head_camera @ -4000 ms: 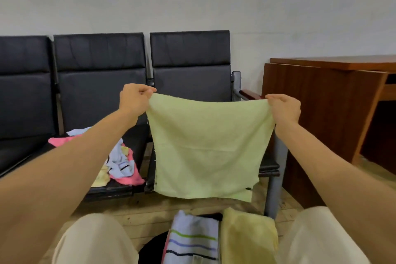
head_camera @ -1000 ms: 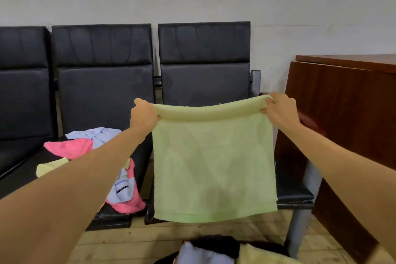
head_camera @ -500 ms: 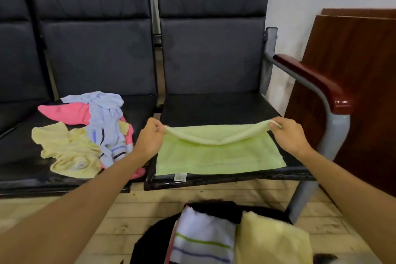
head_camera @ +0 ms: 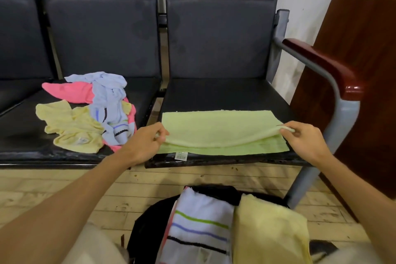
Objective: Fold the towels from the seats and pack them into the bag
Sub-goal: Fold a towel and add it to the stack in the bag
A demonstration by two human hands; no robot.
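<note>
Fingers of the left hand (head_camera: 144, 143) and right hand (head_camera: 306, 139) pinch the two near corners of the upper layer of a green towel (head_camera: 216, 128), which lies doubled at the front edge of the right-hand seat (head_camera: 225, 94). Step in hand, as judged: a fold being laid flat. Next, probably, another fold across, then transfer to the bag (head_camera: 147, 218) on the floor, beside a striped towel (head_camera: 199, 227). Unfolded towels (head_camera: 90, 111) wait on the neighbouring seat.

black bag (head_camera: 147, 224) cut off by bottom edge, towel label (head_camera: 181, 155) print too small
</note>
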